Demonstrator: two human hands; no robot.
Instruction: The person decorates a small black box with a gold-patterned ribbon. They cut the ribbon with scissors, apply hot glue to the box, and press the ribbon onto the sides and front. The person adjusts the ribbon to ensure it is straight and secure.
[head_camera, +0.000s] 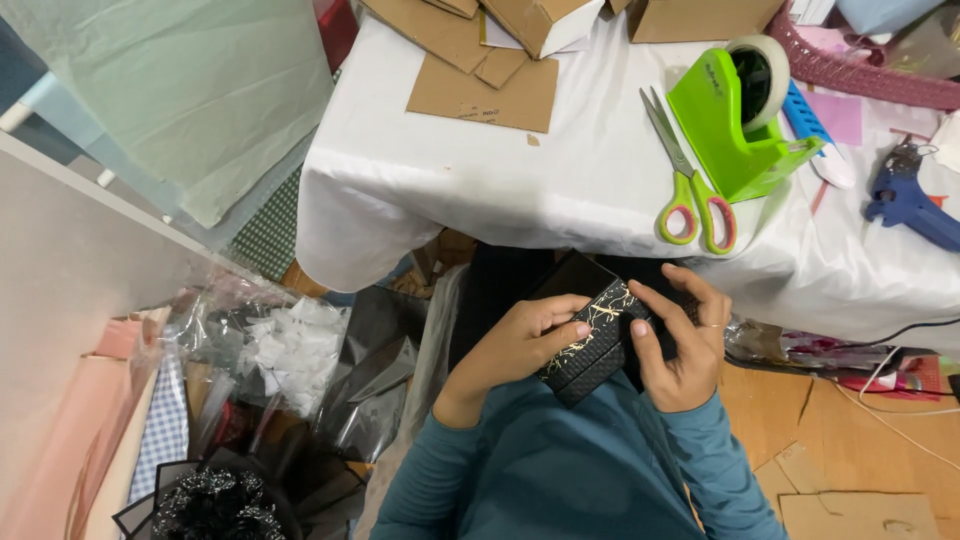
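I hold a small black box with a gold marbled pattern (594, 340) close to my chest, below the table's front edge. My left hand (515, 345) grips its left side, thumb pressed on the top face. My right hand (680, 340) wraps the right side, its thumb meeting the left thumb on the box. A flat black sheet (570, 276) shows behind the box. My teal sleeves fill the bottom of the view.
A table under a white cloth (450, 180) carries scissors with green and pink handles (688, 180), a green tape dispenser (735, 110), cardboard pieces (485, 90), a blue glue gun (910, 200) and a pink basket (860, 70). Wrapping sheets and cellophane (280, 350) lie on the floor at left.
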